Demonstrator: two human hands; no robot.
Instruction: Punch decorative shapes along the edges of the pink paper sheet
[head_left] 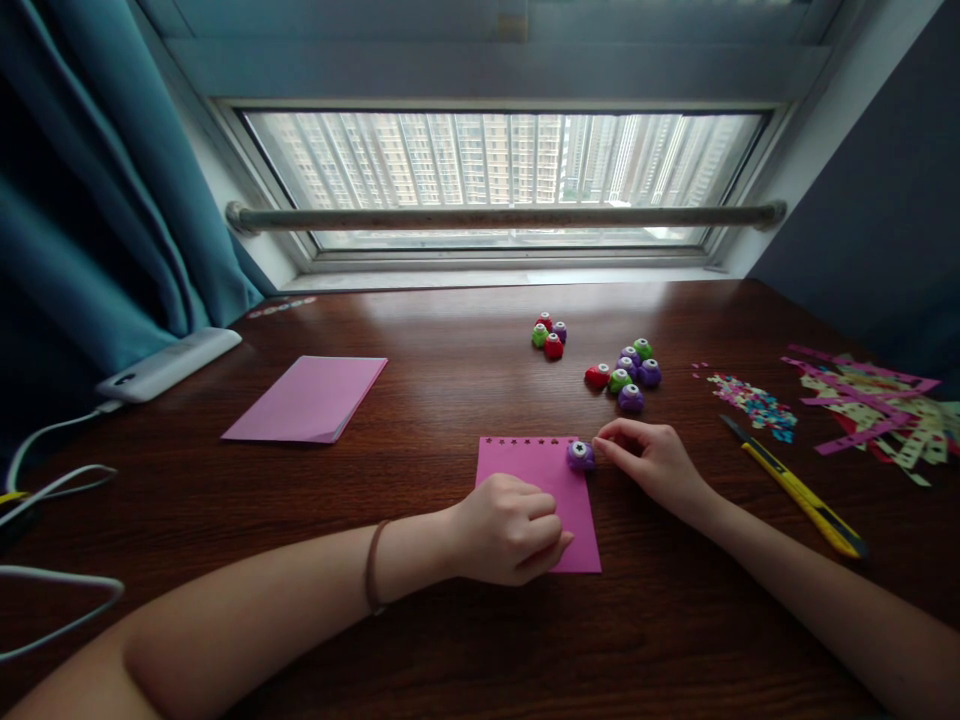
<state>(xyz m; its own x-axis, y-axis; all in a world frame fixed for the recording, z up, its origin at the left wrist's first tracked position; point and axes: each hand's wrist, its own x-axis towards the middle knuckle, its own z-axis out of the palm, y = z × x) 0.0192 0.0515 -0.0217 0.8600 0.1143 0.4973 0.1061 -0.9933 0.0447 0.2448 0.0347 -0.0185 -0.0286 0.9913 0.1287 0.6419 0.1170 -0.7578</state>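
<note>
A sheet of pink paper (581, 530) lies on the table, with a row of small cut-outs along its far edge. On its far right corner sits a purple craft punch (580, 456) with a star on its white top. My left hand (514, 530) rests in a loose fist on the sheet, its thumb towards the right edge. Beside the punch, my right hand (652, 462) pinches thumb and index finger together at the punch's right side. Whatever is between those fingertips is too small to tell.
More punches (630, 375) in red, green and purple stand in two groups behind. On the right are confetti (754, 402), a yellow utility knife (802, 495) and paper strips (874, 400). Leftward lie a pink paper stack (307, 400), a white power strip (172, 365) and cables.
</note>
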